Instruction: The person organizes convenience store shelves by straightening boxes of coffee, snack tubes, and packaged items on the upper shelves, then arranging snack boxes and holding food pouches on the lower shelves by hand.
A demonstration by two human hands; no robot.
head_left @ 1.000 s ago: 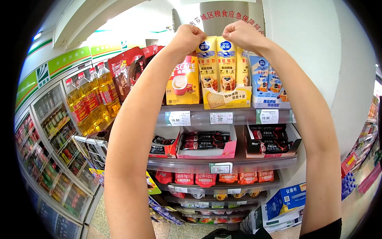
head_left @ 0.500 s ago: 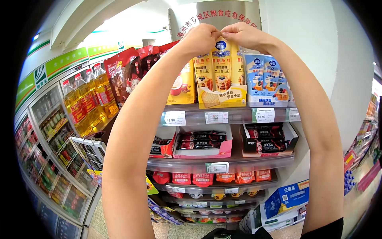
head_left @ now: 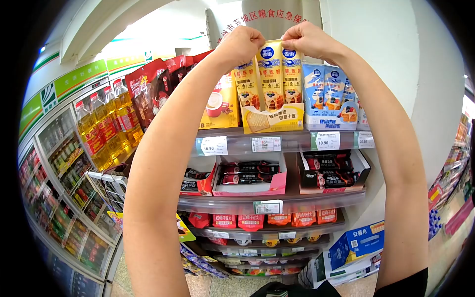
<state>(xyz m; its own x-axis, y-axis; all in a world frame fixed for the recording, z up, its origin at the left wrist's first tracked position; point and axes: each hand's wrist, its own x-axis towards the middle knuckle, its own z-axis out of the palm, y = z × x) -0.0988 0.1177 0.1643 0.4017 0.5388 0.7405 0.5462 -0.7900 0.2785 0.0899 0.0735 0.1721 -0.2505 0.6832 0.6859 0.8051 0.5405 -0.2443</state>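
Three yellow condensed milk tubes stand upright in a yellow display box on the top shelf. My left hand is closed, its fingertips pinching at the upper edge between the left tube and the middle tube; which one it grips is partly hidden. On the right tube, the thumb and fingers of my right hand are closed at the top corner. Just right of the box are blue tubes in a blue carton. A yellow package stands to the left, partly behind my left forearm.
Price tags line the shelf edge. Below are open boxes of dark sachets and lower shelves with red packs. Oil bottles and red bags stand left, a white wall right.
My hands have moved apart, the left one leftward and the right one slightly rightward. The yellow tubes now show more spread out, with the left one leaning left and the box slightly turned.
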